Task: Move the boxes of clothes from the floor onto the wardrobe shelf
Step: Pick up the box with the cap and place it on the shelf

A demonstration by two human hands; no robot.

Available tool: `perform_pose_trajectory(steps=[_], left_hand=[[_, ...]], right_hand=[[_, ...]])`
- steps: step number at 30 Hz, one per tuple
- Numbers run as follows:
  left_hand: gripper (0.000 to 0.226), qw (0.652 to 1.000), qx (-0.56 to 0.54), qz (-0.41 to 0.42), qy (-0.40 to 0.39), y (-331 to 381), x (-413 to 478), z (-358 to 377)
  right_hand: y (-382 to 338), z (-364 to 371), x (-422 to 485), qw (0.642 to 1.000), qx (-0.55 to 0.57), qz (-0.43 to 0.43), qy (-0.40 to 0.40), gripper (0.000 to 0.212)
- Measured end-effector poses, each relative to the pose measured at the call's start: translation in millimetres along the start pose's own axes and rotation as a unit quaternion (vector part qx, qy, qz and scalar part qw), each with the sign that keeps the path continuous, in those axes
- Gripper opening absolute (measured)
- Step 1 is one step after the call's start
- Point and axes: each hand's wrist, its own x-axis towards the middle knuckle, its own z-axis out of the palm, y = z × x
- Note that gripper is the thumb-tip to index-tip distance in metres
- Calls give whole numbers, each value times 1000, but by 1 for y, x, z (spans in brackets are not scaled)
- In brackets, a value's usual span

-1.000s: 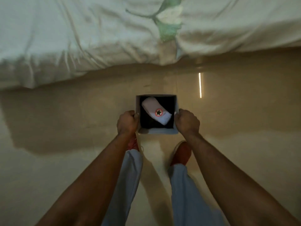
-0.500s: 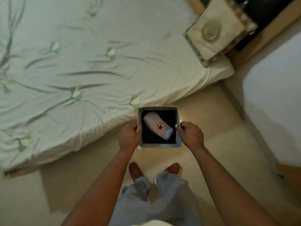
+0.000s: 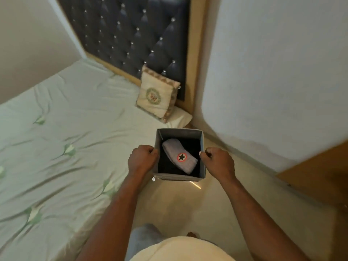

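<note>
The box [image 3: 179, 177] has come up off the floor [image 3: 169, 208] and the view has swung from the bed [image 3: 75, 129] toward the wall, so the lift looks done and the carry begun; no shelf shows yet. The left grip [image 3: 143, 160] and right grip [image 3: 218, 162] clasp opposite rims, with the box between them and a grey folded garment [image 3: 179, 156] inside
</note>
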Motion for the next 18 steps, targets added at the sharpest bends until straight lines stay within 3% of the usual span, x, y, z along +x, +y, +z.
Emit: perform_pose_trajectory(steps=[10,18], left_hand=[[36,969,29,219,-108,203,59,79],[37,882,88,401,-234,374,83,169]], right_hand=[[126,-107,41,979,39,157,126,36],[214,-173,33,906,51,348,236,48]])
